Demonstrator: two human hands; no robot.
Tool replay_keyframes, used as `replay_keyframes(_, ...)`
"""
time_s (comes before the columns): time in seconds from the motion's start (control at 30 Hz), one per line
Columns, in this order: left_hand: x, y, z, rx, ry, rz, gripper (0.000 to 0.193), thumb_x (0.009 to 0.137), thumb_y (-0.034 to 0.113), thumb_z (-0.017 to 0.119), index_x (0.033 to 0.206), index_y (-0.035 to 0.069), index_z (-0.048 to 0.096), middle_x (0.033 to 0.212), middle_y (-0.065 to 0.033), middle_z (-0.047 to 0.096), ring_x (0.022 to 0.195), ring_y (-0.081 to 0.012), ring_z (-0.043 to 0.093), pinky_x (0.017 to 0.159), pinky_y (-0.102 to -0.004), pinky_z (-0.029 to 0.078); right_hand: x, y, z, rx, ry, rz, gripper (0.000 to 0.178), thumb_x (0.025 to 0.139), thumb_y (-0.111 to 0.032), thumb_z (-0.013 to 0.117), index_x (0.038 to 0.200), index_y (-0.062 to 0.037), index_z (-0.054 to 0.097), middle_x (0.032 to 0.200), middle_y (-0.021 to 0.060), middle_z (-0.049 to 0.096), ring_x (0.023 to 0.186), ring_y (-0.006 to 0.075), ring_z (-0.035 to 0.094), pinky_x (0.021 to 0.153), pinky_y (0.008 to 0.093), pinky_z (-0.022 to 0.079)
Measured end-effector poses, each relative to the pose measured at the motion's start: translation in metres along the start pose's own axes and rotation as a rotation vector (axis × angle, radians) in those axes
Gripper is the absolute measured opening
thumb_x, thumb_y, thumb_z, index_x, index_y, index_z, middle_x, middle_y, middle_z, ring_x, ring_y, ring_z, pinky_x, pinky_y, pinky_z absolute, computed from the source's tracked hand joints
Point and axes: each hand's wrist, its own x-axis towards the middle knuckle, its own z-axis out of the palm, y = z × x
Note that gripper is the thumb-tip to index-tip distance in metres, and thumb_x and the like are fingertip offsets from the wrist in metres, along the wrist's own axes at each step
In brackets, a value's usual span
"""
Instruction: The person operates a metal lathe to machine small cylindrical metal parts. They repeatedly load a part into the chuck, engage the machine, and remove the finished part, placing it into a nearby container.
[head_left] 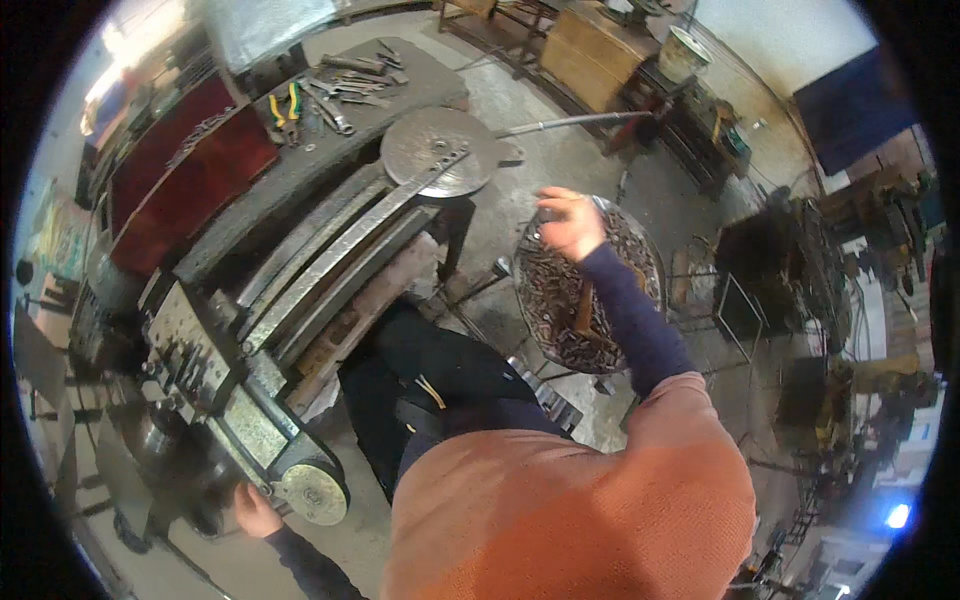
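Observation:
My right hand (572,224) is over the far left part of a round basin (657,262) heaped with small brown metal pieces (552,300). Its fingers are curled together around a small dark thing that I cannot make out. A wooden-looking handle (584,308) lies among the pieces. At the lower left, my left hand (257,512) is at the edge of a round handwheel (312,493) on a metal machine (265,425). The fingers appear closed on the wheel's small handle, though they are partly hidden. Long metal rails (335,255) run from the machine toward a round metal disc (440,150).
Beyond the rails, a dark bench (330,150) carries yellow-green pliers (287,110), wrenches (330,108) and other tools. A red tray (200,190) stands to its left. A metal bar (570,123) juts right past the disc. A bucket (684,54) stands at the far right.

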Motion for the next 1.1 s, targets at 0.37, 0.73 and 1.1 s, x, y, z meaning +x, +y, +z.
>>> replay_keyframes(0.37, 0.01, -0.004, -0.008, 0.065, -0.042, 0.02, 0.03, 0.086, 0.019, 0.055, 0.103, -0.005, 0.058, 0.091, -0.0111, 0.064, 0.078, -0.0156, 0.058, 0.069, -0.0276, 0.046, -0.105, 0.071, -0.086, -0.16, -0.204, 0.639, 0.036, 0.058, -0.021, 0.061, 0.09, -0.0078, 0.068, 0.09, 0.017, 0.064, 0.085, 0.0275, 0.062, 0.077, 0.0313, 0.047)
replay_keyframes(0.73, 0.006, 0.004, -0.008, 0.019, -0.082, -0.074, 0.033, 0.084, 0.022, 0.057, 0.103, -0.005, 0.058, 0.097, -0.0126, 0.063, 0.086, -0.0208, 0.058, 0.078, -0.0301, 0.043, -0.108, 0.065, -0.041, -0.536, -0.509, 0.744, 0.044, 0.061, -0.025, 0.065, 0.102, -0.0117, 0.065, 0.106, 0.0152, 0.06, 0.1, 0.0293, 0.057, 0.089, 0.034, 0.044)
replay_keyframes(1.1, 0.006, 0.006, -0.008, 0.099, -0.124, 0.003, 0.03, 0.085, 0.015, 0.056, 0.105, -0.007, 0.056, 0.094, -0.0123, 0.063, 0.08, -0.0148, 0.059, 0.072, -0.0262, 0.047, -0.101, 0.05, -0.051, -0.625, -0.469, 0.714, 0.043, 0.058, -0.023, 0.068, 0.093, 0.0025, 0.063, 0.11, 0.0193, 0.054, 0.106, 0.032, 0.05, 0.091, 0.0364, 0.042)
